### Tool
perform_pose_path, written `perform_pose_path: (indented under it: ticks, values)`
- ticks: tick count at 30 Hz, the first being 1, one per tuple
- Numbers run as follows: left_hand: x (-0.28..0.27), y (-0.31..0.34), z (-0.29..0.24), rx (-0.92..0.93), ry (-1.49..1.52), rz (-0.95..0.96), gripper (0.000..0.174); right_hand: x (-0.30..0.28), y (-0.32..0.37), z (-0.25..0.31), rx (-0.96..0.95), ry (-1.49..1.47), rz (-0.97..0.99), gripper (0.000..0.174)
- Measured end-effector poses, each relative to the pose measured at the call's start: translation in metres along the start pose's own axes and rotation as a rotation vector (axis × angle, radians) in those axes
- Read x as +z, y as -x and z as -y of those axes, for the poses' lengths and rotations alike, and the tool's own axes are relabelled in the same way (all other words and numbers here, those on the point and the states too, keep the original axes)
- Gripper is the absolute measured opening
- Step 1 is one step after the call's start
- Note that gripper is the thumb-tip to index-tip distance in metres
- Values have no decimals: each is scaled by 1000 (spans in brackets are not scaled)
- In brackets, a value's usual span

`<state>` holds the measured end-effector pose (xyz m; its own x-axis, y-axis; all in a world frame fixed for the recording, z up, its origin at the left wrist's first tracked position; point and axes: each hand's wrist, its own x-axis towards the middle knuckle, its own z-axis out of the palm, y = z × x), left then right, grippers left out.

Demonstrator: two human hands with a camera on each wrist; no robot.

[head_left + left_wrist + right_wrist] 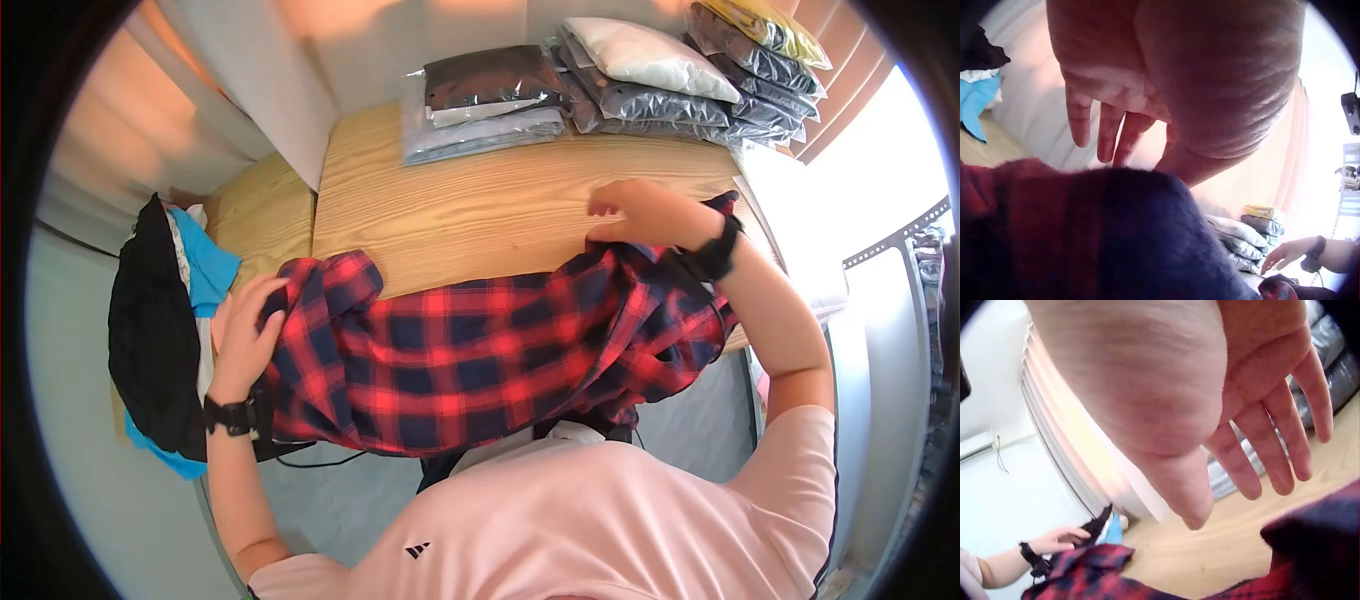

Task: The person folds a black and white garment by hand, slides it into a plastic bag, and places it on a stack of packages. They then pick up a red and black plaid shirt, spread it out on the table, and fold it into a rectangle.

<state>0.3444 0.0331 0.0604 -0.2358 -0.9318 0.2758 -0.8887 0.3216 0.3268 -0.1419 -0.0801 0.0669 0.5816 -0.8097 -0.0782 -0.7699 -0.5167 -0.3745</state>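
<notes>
A red and navy plaid shirt [450, 350] lies bunched lengthwise along the table's near side, its lower part over the edge. At its left end the left hand [243, 335] rests against the cloth, fingers extended. Over the right end is the right hand [650, 213], its fingers loosely bent and holding nothing. The right wrist view shows the right hand [1266, 394] with spread, straight fingers above the shirt [1316, 544]. In the left wrist view the left hand [1166, 81] has relaxed fingers behind a fold of the shirt [1085, 231]; their contact is hidden.
Black clothing [150, 340] and a blue garment [207, 265] lie heaped at the far left. Bagged garments [490, 95] are at the back of the wooden table [450, 215], beside taller stacks of bagged clothes [650, 60] at the back right. A cable hangs below the near edge.
</notes>
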Motion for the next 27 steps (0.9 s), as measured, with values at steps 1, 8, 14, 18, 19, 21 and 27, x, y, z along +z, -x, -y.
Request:
perform_pose_path:
  ticks: [1,8,14,18,19,21,27]
  values:
    - [0,-9,-14,74,-3,44,32,16,-13,-5,-44,67,19,34]
    - [24,-30,-45,42,-187,356,43,33,-39,-14,117,277,474,42]
    - [44,-19,4,-34,-271,375,44,-23,11,-13,203,78,321,34]
    - [44,-12,25,-114,-237,398,38,-60,54,-39,286,12,169,27]
    - [43,-11,24,-176,-244,426,37,-71,64,-41,335,-32,4,26]
    - [41,-10,22,-267,-247,462,37,-76,82,-77,393,-241,-485,25]
    - [43,-15,12,-305,-268,493,43,-69,101,-138,409,-24,-1341,32]
